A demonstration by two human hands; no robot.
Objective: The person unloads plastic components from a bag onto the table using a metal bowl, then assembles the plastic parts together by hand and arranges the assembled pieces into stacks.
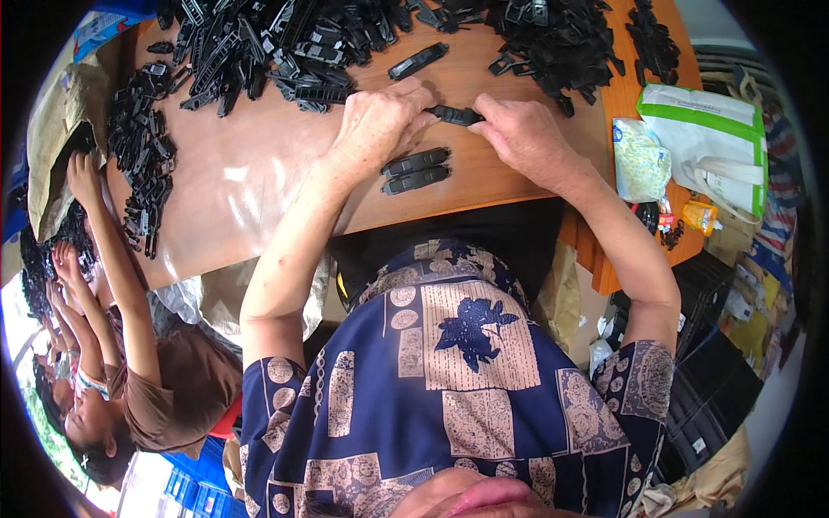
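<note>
Apparently works elongated black plastic piece [456, 115] over wooden surface [237, 147] | pinches both ends, grip of left hand [380, 125] and right hand [522, 138] | next likely needs even pressure

Short-sleeved navy shirt [380, 406] — beige blocks [477, 423], pale discs [402, 297], dark blue leaf print [471, 332].

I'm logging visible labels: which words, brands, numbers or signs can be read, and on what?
None can be read reliably.
White bag with green trim: line of print, too small.
Small orange packet: markings too small and blurred.
Small white label, lower right: too small.
Held black elongated plastic piece: no legible text.
</note>
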